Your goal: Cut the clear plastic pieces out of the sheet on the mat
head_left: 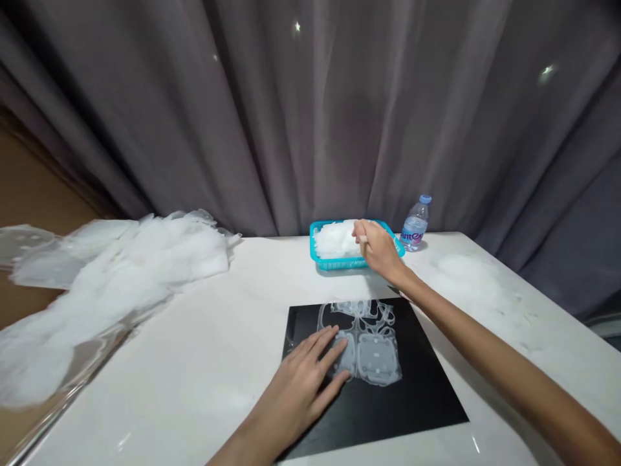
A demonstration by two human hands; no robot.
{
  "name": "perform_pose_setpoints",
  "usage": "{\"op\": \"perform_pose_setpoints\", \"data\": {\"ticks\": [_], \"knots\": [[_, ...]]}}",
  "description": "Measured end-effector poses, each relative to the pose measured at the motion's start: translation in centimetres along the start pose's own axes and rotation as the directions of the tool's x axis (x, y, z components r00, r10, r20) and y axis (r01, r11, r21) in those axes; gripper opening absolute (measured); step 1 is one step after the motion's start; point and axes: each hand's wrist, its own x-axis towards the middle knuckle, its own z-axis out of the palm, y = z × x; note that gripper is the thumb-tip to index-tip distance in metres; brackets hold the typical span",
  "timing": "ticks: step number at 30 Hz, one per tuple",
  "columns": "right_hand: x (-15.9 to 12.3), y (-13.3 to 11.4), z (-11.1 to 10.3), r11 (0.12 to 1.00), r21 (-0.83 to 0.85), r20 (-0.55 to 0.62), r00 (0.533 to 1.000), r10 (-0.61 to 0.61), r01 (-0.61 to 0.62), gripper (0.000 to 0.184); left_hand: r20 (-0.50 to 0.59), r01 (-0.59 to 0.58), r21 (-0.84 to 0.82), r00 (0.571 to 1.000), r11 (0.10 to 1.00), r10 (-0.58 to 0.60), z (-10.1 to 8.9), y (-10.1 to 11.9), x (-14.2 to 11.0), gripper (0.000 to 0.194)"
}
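My left hand [315, 369] lies with fingers spread on a clear, thin plastic sheet [378, 359] with moulded rounded-square shapes and cut-out loops. It presses the sheet's left part against a black mat [427, 388]. My right hand [376, 246] is over the right side of a turquoise plastic basket [342, 264], its fingers curled closed. What they hold, if anything, is too small to make out. White, translucent pieces [334, 239] fill the basket. A thin dark pointed tool [395, 290] shows by the mat's far edge, partly hidden by my right forearm.
A large heap of white translucent plastic pieces [140, 259] covers the table's left side, over clear wrapping. Beside the basket stands a water bottle [415, 225] with a blue cap. Grey curtains [272, 116] hang behind the white table [218, 336]. Brown cardboard [33, 181] is at far left.
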Motion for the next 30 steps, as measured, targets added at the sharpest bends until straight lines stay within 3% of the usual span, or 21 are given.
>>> {"op": "perform_pose_setpoints", "data": {"ticks": [4,6,8,10,13,21,25,30], "knots": [[-8.3,1.6,-3.2,0.985,0.15,0.142,0.985,-0.102,0.081,0.06,-0.075,0.069,0.089,0.995,0.994,-0.062,0.0,0.2,0.1,0.04],[-12.0,2.3,-4.7,0.93,0.366,0.283,0.955,-0.085,-0.025,0.061,-0.121,0.085,0.133,0.99,0.988,-0.069,-0.2,0.3,0.5,0.038],[-14.7,2.7,-5.6,0.905,0.421,0.338,0.936,-0.097,-0.059,0.052,-0.135,0.023,0.132,0.991,0.991,-0.005,-0.5,0.7,0.9,0.038],[-16.4,2.7,-5.9,0.898,0.433,0.366,0.925,-0.097,-0.077,0.035,-0.052,-0.118,0.053,0.991,0.992,0.12,-0.9,1.3,1.2,0.037],[-17.7,2.3,-5.6,0.861,0.492,0.426,0.898,-0.11,-0.128,0.019,0.086,-0.229,-0.079,0.968,0.97,0.236,-1.3,2.3,1.3,0.041],[-18.2,1.7,-5.4,0.858,0.512,0.469,0.851,-0.236,-0.044,0.012,0.242,-0.102,-0.243,0.957,0.965,0.162,-1.6,2.1,1.3,0.059],[-18.2,2.0,-5.6,0.858,0.509,0.501,0.833,-0.236,-0.063,0.013,0.244,-0.036,-0.272,0.964,0.962,0.105,-1.1,2.4,1.4,0.061],[-18.4,2.3,-6.1,0.869,0.493,0.502,0.828,-0.25,-0.037,0.015,0.165,-0.024,-0.251,0.984,0.968,0.067,-0.3,3.0,1.2,0.068]]}}
